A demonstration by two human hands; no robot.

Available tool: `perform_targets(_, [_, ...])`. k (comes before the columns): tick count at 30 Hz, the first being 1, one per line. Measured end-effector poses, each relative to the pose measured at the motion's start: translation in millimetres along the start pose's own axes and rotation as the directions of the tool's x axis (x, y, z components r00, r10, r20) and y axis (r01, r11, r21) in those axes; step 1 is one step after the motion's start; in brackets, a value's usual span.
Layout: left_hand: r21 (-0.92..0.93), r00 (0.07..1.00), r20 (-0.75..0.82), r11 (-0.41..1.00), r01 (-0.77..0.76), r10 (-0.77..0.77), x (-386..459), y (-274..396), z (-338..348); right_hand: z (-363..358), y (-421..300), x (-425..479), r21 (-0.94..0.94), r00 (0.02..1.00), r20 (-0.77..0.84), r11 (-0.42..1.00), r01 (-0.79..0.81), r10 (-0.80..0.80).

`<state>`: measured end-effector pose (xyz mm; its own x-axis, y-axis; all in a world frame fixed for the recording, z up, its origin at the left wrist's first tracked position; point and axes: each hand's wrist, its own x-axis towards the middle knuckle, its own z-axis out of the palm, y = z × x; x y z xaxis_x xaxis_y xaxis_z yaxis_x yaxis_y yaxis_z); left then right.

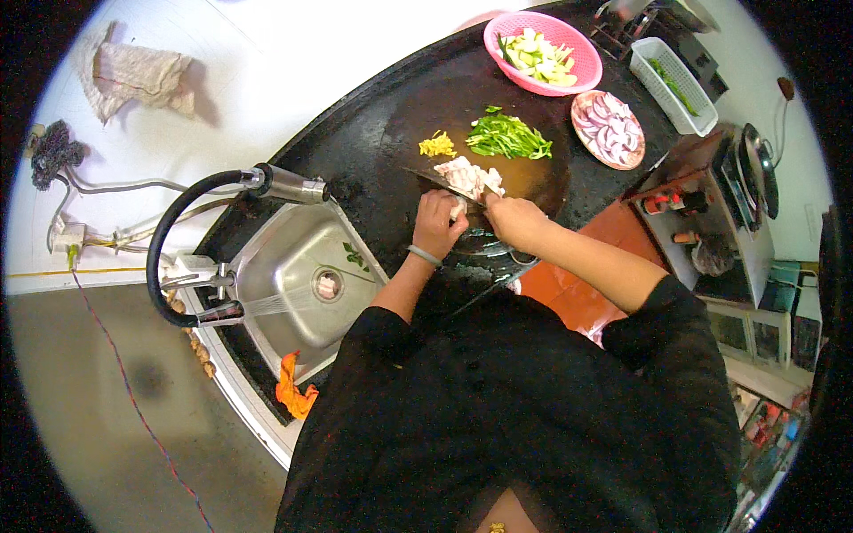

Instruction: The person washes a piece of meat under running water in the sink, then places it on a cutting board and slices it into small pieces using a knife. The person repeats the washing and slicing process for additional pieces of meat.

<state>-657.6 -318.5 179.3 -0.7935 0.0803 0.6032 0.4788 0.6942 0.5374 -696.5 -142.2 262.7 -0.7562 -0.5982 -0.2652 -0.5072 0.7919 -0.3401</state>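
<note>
My right hand grips the handle of a kitchen knife, whose dark blade slants up to the left over a round dark cutting board. Beside the blade, my left hand holds a pale piece of what looks like raw meat down with bent fingers. Cut pale pieces lie heaped just beyond the blade. Farther up the board sit a small pile of shredded yellow food, perhaps ginger, and a heap of cut green vegetable.
A steel sink is at left, water spraying from its faucet. An orange cloth hangs on its near edge. Beyond the board stand a pink basket of cut vegetables, a plate of sliced onion and a white basket.
</note>
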Motion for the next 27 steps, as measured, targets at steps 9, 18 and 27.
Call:
perform_targets(9, [0.079,0.998,0.023,0.995,-0.06,0.058,-3.1,-1.6,3.6,-32.6,14.3,-33.5,0.076,0.997,0.027,0.994,-0.075,0.073])
perform_targets(18, [0.188,0.989,0.045,0.971,-0.148,0.142,-1.9,-1.0,0.7,-43.1,2.5,-38.7,0.012,0.998,0.056,1.0,0.023,-0.024])
perform_targets(27, [0.083,0.998,-0.008,0.994,-0.064,0.065,-2.6,-5.5,7.5,-20.1,-20.1,12.2,0.044,0.997,-0.035,0.996,0.075,-0.074])
